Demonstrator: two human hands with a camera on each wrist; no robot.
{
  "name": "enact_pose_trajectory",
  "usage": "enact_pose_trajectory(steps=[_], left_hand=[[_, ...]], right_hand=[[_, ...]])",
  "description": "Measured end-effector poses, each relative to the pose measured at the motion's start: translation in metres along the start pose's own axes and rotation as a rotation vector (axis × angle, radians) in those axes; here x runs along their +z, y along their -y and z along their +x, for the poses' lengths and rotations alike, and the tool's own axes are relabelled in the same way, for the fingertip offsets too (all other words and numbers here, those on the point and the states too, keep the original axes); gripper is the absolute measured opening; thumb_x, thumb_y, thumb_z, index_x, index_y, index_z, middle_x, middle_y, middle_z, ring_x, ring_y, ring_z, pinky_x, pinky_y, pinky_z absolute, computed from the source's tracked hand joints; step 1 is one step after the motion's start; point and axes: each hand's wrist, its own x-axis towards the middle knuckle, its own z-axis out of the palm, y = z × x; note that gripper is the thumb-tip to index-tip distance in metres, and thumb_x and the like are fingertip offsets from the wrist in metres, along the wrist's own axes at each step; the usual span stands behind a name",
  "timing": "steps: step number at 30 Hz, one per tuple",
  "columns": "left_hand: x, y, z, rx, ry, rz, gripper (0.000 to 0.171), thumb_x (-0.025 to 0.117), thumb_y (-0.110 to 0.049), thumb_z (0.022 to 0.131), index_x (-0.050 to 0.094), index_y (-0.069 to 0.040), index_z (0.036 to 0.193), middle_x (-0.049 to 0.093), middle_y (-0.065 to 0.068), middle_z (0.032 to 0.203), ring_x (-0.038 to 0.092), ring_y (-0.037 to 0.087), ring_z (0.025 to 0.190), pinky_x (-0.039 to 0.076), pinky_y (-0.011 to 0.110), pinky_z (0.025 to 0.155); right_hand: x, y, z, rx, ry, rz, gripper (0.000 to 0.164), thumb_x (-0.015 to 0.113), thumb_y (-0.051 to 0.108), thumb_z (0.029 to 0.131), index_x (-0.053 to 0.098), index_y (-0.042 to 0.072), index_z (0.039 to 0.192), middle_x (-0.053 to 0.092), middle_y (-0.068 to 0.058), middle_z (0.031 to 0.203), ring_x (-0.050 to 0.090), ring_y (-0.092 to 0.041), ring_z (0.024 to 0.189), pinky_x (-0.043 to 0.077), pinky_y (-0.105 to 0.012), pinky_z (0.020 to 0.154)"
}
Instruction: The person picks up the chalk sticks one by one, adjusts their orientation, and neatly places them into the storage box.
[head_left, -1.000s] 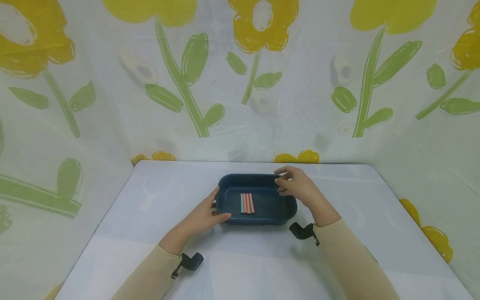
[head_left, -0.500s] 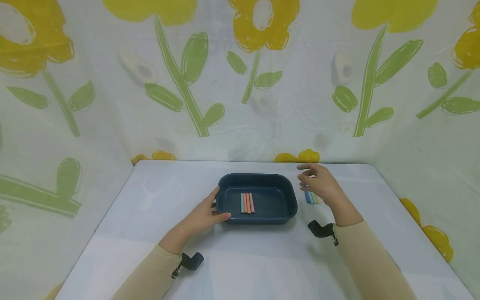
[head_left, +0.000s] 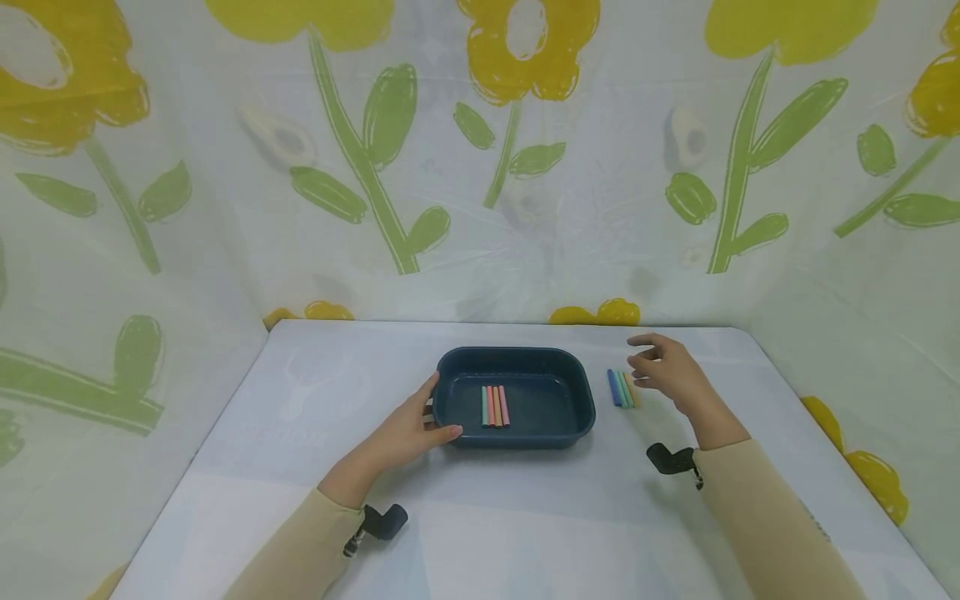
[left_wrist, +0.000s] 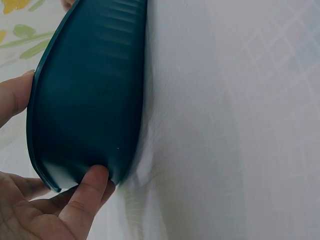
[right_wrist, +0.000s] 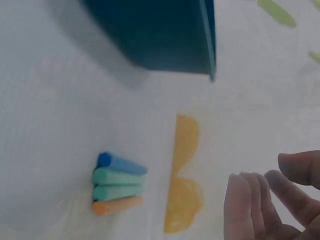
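A dark blue rectangular dish (head_left: 547, 408) sits on the white table, its outer wall (left_wrist: 90, 100) filling much of the left wrist view. My left hand (head_left: 405, 429) grips the left end, with the thumb on the front wall and fingers around the side. Inside the dish lies a row of several chalk sticks (head_left: 497, 406): green, pink, orange and pink. Past its right end, another row of chalk sticks (head_left: 625, 389) in blue, green and orange rests side by side on the table. Over the right side of that row hovers my right hand (head_left: 670, 371), fingers loosely bent and holding nothing.
The white table (head_left: 480, 517) reaches back to a flower-printed cloth (head_left: 600, 208), which also hangs along both sides. A black wrist camera mount (head_left: 384, 522) is on the left sleeve, and a similar mount (head_left: 670, 458) is on the right.
My right hand has moved rightward from over the dish's right end, passing across the table chalk row and uncovering it. The left hand and dish stay in place.
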Motion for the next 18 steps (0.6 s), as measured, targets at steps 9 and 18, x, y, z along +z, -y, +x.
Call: enact_pose_trajectory(steps=[9,18], left_hand=[[0.000,0.001,0.000,0.001,0.002,-0.009,0.106,0.078,-0.047,0.085,0.011,-0.016,0.162,0.024,0.014,0.164,0.050,0.034,0.135,0.044,0.050,0.107],[0.000,0.003,0.000,0.012,0.005,-0.017,0.106,0.078,-0.045,0.086,0.011,-0.017,0.162,0.024,0.014,0.164,0.050,0.034,0.134,0.044,0.049,0.107]], right_hand=[[-0.002,-0.029,0.013,0.042,0.031,-0.043,0.051,0.056,0.011,0.103,0.038,-0.008,0.147,0.054,-0.032,0.125,0.061,-0.043,0.110,0.059,-0.036,0.088],[0.002,-0.054,0.026,0.165,0.064,-0.061,0.052,0.056,0.011,0.102,0.038,-0.006,0.148,0.053,-0.033,0.130,0.062,-0.035,0.107,0.058,-0.037,0.088]])
